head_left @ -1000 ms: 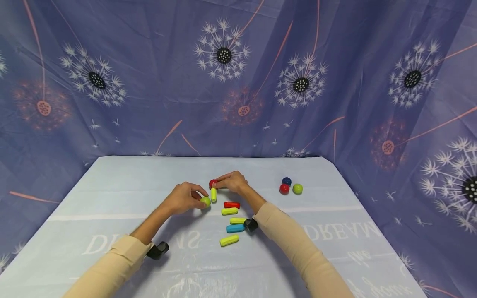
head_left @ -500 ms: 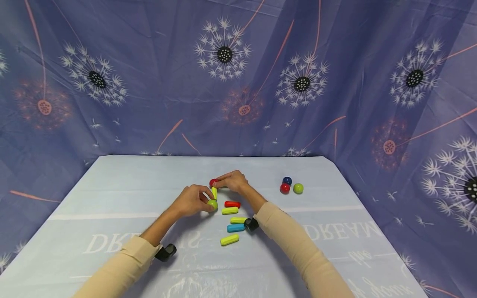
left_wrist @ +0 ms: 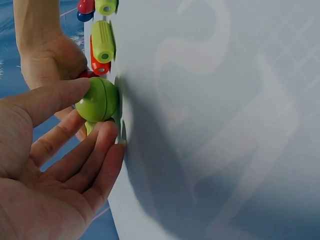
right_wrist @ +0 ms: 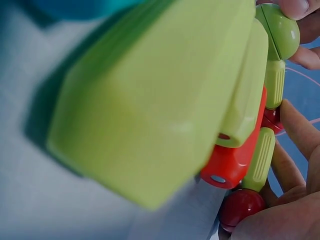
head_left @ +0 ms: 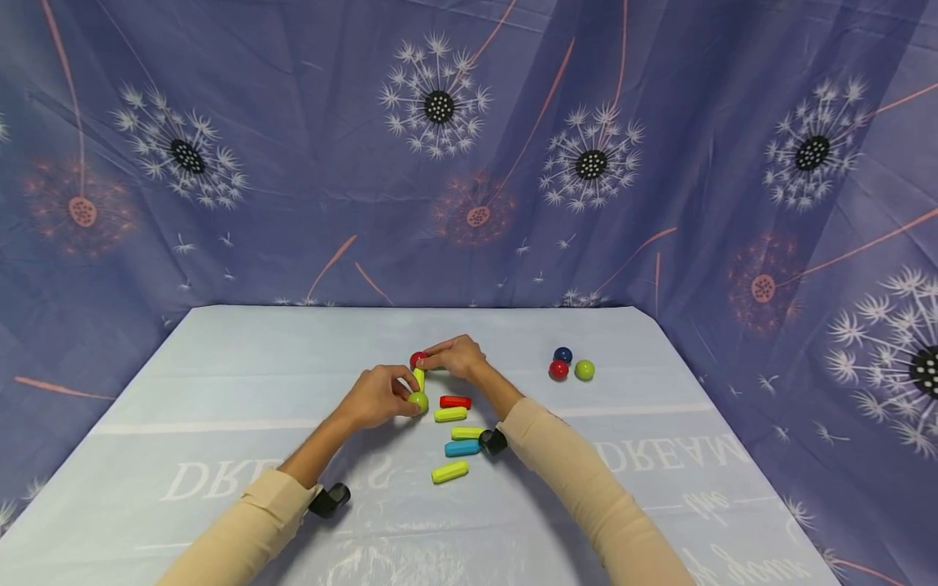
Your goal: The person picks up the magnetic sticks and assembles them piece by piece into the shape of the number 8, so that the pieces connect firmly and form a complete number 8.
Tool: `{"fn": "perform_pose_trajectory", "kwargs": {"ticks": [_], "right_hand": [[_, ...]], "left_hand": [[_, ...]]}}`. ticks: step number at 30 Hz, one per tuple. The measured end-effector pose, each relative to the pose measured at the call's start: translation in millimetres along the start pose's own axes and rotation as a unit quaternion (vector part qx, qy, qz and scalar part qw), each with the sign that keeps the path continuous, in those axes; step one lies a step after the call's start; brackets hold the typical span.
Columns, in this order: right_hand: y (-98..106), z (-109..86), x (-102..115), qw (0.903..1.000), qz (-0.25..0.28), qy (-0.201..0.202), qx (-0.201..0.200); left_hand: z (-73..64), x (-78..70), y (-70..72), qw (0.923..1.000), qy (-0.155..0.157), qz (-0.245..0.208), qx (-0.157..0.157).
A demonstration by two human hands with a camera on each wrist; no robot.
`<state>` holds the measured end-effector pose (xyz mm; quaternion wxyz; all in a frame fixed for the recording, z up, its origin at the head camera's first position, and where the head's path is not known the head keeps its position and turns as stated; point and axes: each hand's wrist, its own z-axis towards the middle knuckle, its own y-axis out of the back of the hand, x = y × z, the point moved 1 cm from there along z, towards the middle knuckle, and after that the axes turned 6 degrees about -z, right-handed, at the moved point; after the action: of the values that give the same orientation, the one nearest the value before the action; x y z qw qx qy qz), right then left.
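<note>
My left hand (head_left: pixel 377 396) pinches a yellow-green ball (head_left: pixel 418 402) between thumb and fingers. That ball meets the near end of a yellow-green toy rod (head_left: pixel 419 379), whose far end meets a red ball (head_left: pixel 417 359). My right hand (head_left: pixel 458 356) has its fingertips on this red ball. The right wrist view shows a second green rod (right_wrist: pixel 260 160) running from there to another red ball (right_wrist: pixel 242 207), held under the right thumb. In the head view that second rod and ball are hidden behind the right hand.
Right of the hands lie loose rods: a red rod (head_left: pixel 455 402), a blue rod (head_left: pixel 462 448) and several yellow-green ones, the nearest green rod (head_left: pixel 449 472) at the front. A blue ball (head_left: pixel 563 355), a red ball (head_left: pixel 558 370) and a green ball (head_left: pixel 585 369) sit farther right.
My left hand has moved right with the green ball, bringing it from beside the rod to the rod's near end. The right hand has stayed in place.
</note>
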<state>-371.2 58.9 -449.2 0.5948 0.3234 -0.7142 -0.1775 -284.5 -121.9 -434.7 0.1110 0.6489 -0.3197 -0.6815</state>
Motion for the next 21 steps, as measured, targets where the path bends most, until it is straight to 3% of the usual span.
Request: {"fn": "perform_pose_trajectory", "kwargs": {"ticks": [5,8,14,21], "right_hand": [[1,-0.5,1,1.0,-0.006,-0.001,0.001],[1,-0.9,2,1.0,-0.007,-0.002,0.001],[0,-0.1,4,0.9999,-0.011,0.0,0.004],[1,0.9,3,0.9999,-0.002,-0.004,0.01]], "left_hand": [[2.6,2.9,3.4,0.9997,0.003,-0.017,0.019],[4.6,7.6,6.6,0.9976,0.01,-0.058,0.036],[6.6,20.3,9.1,0.9824,0.034,-0.171,0.066],[10.2,26.6,7.8,0.9755,0.049,-0.2,0.078]]}}
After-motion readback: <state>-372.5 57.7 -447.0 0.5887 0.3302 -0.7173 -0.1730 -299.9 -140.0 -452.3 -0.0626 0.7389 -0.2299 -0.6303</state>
